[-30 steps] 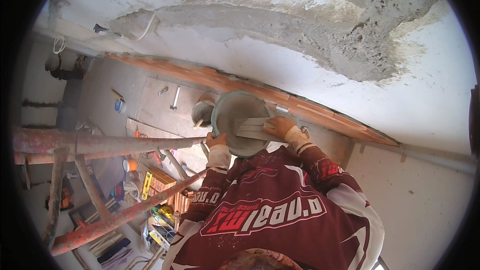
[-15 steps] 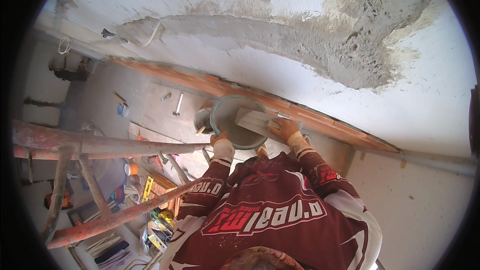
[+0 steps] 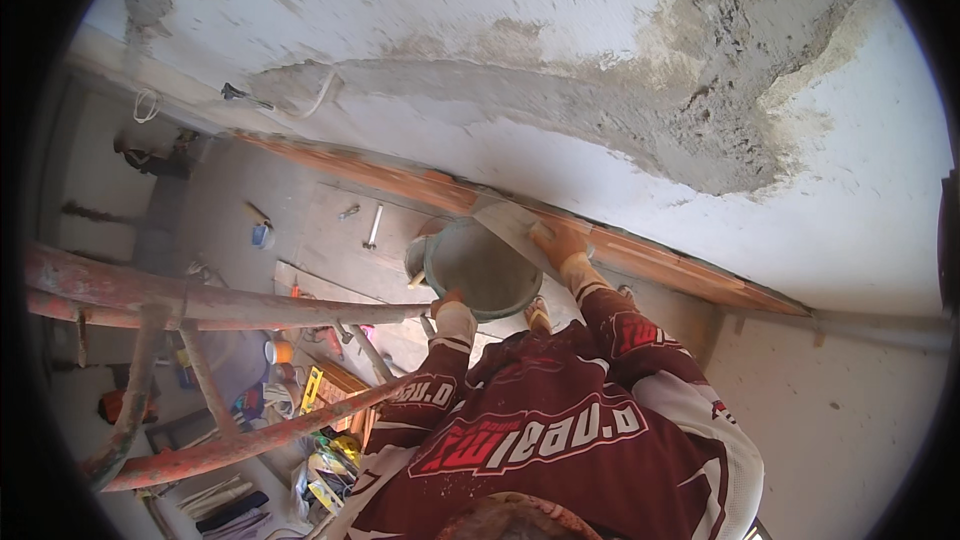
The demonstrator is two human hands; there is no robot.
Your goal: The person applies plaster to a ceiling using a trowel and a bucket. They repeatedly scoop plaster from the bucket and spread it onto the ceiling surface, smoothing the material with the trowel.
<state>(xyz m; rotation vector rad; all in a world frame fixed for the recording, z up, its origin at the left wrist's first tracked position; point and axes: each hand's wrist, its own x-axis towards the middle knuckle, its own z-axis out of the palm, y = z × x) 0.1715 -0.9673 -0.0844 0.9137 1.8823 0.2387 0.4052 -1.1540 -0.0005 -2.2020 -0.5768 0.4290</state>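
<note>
A round bucket (image 3: pixel 484 280) with grey mortar inside is in front of my body. My left hand (image 3: pixel 452 302) is closed on the near left part of its rim. A flat plastering trowel (image 3: pixel 508 224), its blade smeared with mortar, is in my right hand (image 3: pixel 560 246); the fingers wrap round its handle, which they mostly hide. The blade slants over the bucket's far right rim, close to the wall. Whether it touches the rim I cannot tell. Ahead, the white wall (image 3: pixel 480 145) carries a long band of rough grey mortar (image 3: pixel 600 115).
Red-painted scaffold tubes (image 3: pixel 240 305) cross the left side. A hammer (image 3: pixel 373 228) and a small blue container (image 3: pixel 262 236) lie on the floor below. Mixed tools and a yellow level (image 3: pixel 312 387) are at lower left. A cable (image 3: pixel 325 90) sticks out of the wall.
The trowel has moved from over the bucket's middle to its far right rim, towards the wall, uncovering more mortar. My left hand stays on the rim. The whole view has shifted slightly.
</note>
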